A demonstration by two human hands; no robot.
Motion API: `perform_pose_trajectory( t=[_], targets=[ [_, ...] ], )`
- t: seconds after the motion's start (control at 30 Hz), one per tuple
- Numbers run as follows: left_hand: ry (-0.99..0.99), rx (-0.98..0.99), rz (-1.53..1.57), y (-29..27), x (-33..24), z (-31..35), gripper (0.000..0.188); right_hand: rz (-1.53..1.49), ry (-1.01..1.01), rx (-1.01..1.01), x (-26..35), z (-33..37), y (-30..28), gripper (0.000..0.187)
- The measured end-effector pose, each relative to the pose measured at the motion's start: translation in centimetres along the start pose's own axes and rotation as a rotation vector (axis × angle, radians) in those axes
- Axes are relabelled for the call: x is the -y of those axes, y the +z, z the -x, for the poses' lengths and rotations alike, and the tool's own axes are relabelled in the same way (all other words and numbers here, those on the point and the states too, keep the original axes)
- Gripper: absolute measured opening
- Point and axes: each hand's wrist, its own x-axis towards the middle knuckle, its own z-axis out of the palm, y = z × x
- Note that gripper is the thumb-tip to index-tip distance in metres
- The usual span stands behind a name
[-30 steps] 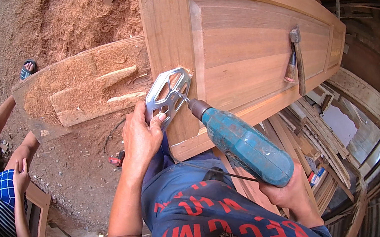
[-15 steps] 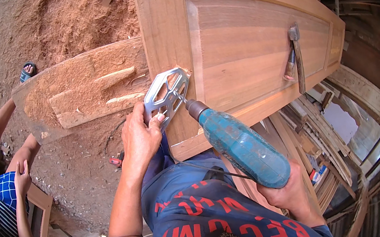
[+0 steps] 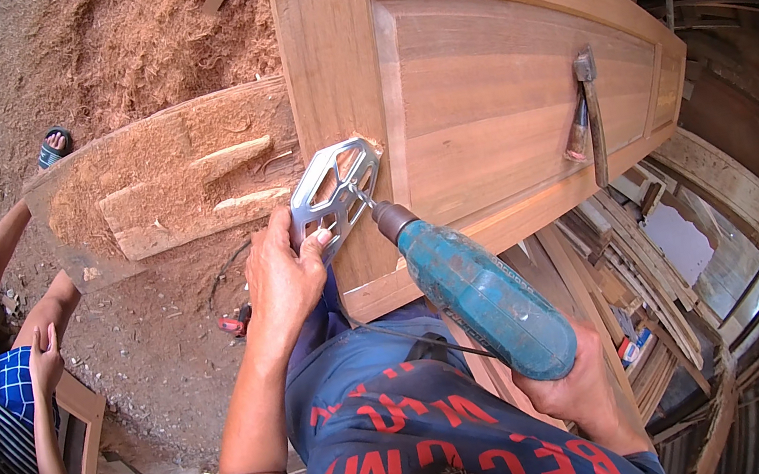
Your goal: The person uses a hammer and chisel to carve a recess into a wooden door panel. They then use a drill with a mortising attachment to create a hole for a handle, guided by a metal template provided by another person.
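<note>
A teal power drill (image 3: 486, 294) slants up from the lower right, with my right hand (image 3: 572, 381) wrapped round its rear end. Its bit reaches a silver metal plate with angular cut-outs (image 3: 326, 185), which lies near the edge of a wooden panel door (image 3: 332, 73). Whether the tip is turning or in the wood I cannot tell. My left hand (image 3: 281, 280) grips the plate's near left edge between thumb and fingers; the fingertips are partly hidden beneath it.
Right of the plate, a hammer (image 3: 593, 113) and a chisel-like tool (image 3: 578, 133) lie on the door. A dusty plank (image 3: 175, 171) extends leftward beside it. At far left sits another person in blue checked shorts (image 3: 11, 378). Scrap boards (image 3: 643, 262) are piled at right.
The drill and my right hand have shifted very slightly left. My left hand keeps its hold on the plate, with almost no movement.
</note>
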Motion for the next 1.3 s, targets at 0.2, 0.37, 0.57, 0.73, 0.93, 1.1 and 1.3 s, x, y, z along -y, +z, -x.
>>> perform_pose_trajectory(
  t=[0.2,0.37,0.57,0.73,0.93,1.1,1.3],
  targets=[
    [0.006,-0.014,0.017,0.2,0.3,0.0,0.028,0.034,0.021,0.019,0.1,0.2,-0.1,0.029],
    [0.022,-0.024,0.015,0.3,0.3,0.0,0.027,0.001,0.038,0.031,0.1,0.2,-0.3,0.032],
    [0.019,-0.023,0.006,0.4,0.2,0.0,0.027,0.060,-0.031,0.015,0.2,0.1,-0.8,0.038],
    [-0.038,-0.023,0.012,0.2,0.2,0.2,0.027,0.081,-0.019,0.060,0.6,-0.6,-1.2,0.038],
    [-0.010,-0.012,0.000,0.1,0.0,0.1,0.028,0.111,0.016,0.082,1.2,-0.4,-1.7,0.037],
    [-0.021,-0.010,0.006,-0.1,-0.2,0.2,0.028,0.142,-0.001,0.098,1.5,-0.6,-2.0,0.037],
    [0.004,-0.004,0.017,-0.3,-0.4,0.2,0.028,0.196,-0.024,0.111,2.5,-1.0,-2.2,0.036]
  ],
)
